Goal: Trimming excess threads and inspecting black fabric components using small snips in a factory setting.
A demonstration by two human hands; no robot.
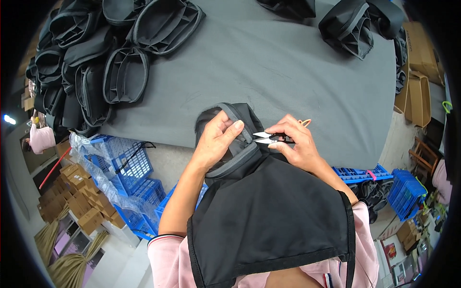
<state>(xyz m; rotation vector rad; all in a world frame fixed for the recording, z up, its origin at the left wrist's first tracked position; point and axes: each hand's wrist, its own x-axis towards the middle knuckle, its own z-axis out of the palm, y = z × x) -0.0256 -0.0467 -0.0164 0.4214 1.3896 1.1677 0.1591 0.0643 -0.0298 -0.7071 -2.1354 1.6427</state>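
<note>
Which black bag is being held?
The bag at the near edge of the table: left hand grips its grey rim, right hand holds snips pointing at it. The other bags lie away from both hands.

Pink short sleeves [168,259] (dark-trimmed) flank a black apron [273,223].

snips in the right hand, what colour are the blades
The blades are silvery, best seen in the head view.
</note>
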